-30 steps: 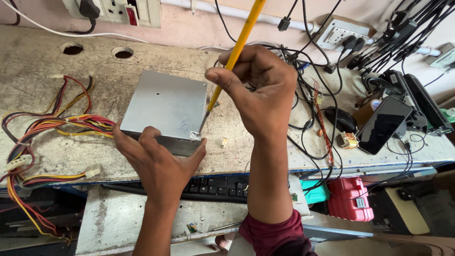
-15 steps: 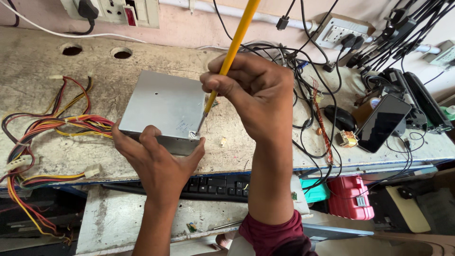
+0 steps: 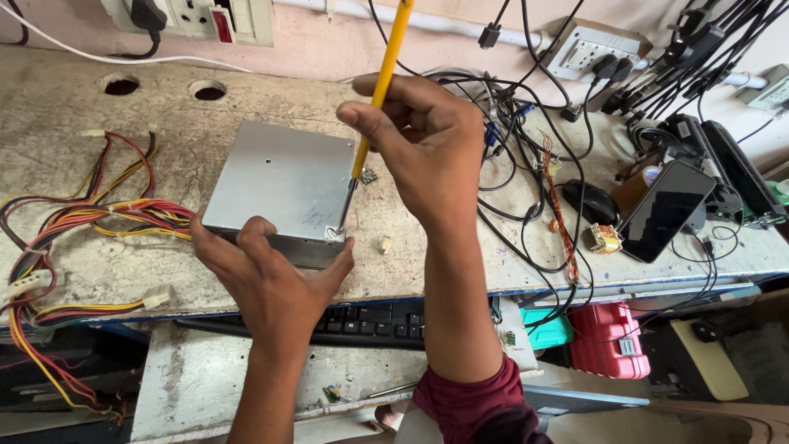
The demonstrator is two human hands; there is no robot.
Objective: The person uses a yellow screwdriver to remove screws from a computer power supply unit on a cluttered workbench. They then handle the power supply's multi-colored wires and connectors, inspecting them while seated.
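Note:
A grey metal power supply box [image 3: 279,181] lies flat on a worn workbench [image 3: 74,107]. My left hand [image 3: 271,279] grips the box's near edge, thumb and fingers spread around its front side. My right hand [image 3: 423,148] is closed around a yellow-handled screwdriver [image 3: 386,74] held nearly upright. Its metal tip [image 3: 343,215] rests at the box's near right corner. A bundle of red, yellow and black wires [image 3: 90,218] runs out of the box's left side.
Tangled black cables [image 3: 526,156], a black phone [image 3: 664,211] and a small transformer [image 3: 602,238] lie on the right. Wall sockets [image 3: 205,16] are at the back. A black keyboard [image 3: 370,316] sits on a lower shelf, with a red case [image 3: 608,341] beside it.
The view has shifted slightly. Both hands keep their hold, and the screwdriver stays on the same corner of the box.

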